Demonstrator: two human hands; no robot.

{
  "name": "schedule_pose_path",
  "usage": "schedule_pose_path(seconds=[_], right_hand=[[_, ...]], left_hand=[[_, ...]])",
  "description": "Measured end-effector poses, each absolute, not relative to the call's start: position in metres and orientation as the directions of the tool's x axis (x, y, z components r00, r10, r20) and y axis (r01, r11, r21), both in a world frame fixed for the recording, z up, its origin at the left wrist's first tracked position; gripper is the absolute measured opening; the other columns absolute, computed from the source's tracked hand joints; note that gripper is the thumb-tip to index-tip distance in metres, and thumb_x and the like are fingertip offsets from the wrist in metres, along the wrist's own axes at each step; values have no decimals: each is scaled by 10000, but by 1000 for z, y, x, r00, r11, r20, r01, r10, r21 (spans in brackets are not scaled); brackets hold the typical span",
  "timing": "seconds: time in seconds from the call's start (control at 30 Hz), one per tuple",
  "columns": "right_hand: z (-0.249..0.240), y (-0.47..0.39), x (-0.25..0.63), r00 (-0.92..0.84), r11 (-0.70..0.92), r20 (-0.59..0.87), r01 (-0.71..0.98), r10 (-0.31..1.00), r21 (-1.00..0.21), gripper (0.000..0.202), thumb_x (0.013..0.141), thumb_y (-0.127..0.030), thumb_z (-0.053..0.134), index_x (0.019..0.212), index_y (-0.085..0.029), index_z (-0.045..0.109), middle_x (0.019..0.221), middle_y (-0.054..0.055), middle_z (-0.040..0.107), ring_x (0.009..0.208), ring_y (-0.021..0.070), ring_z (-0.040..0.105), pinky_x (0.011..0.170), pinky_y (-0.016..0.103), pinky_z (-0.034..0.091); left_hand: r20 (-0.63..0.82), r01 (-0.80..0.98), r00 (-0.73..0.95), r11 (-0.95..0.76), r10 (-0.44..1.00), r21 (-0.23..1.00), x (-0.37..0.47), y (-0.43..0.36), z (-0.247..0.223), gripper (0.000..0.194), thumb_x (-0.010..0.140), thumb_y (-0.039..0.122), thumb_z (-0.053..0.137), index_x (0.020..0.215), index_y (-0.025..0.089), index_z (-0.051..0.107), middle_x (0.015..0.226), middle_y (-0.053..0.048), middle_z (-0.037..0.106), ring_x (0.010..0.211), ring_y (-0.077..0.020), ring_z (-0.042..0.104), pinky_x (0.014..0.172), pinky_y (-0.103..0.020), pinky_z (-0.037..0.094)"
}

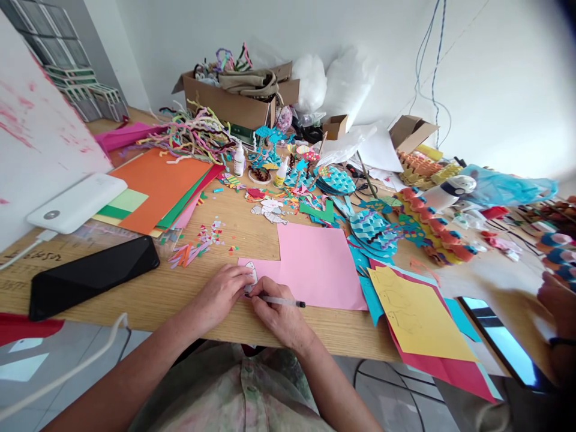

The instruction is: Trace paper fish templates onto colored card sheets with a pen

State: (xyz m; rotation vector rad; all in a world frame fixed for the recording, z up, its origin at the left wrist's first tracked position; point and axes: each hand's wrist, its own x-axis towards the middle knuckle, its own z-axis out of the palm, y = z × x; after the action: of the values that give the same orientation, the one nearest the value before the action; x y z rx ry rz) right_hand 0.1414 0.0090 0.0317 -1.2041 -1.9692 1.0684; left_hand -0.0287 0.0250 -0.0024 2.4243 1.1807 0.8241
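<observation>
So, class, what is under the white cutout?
Pink paper shows beside the white cutout; whatever lies directly beneath it, or beneath the left hand, is covered.

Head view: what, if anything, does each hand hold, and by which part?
The right hand holds the pen near its writing end; the left hand seems only to touch the white cutout.

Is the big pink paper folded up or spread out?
Spread out: the pink paper lies flat on the table, with no fold lines showing.
</observation>
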Motion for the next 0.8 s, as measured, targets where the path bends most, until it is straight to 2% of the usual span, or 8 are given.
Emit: schedule_pose_path(seconds=[0.57, 0.8], right_hand=[[32, 9, 135, -442, 271, 86, 375, 893, -886, 131, 741, -92, 452, 743, -187, 542, 700, -16, 581, 612, 107, 509, 605, 212, 390], [32, 14, 138, -396, 201, 76, 286, 915, -937, 127, 722, -103, 449, 705, -187, 543, 645, -31, 544, 588, 105, 482, 572, 209, 388]], left_hand=[[368, 586, 493, -613, 789, 530, -31, 26, -3, 270, 835, 72, 419, 959, 165, 640, 1034, -78, 653, 978, -190, 578, 858, -354, 489], [304, 584, 491, -567, 816, 581, -34, 26, -2, 348, 791, 24, 423, 1010, 188, 638, 1100, -70, 635, 1044, -186, 559, 905, -376, 466]])
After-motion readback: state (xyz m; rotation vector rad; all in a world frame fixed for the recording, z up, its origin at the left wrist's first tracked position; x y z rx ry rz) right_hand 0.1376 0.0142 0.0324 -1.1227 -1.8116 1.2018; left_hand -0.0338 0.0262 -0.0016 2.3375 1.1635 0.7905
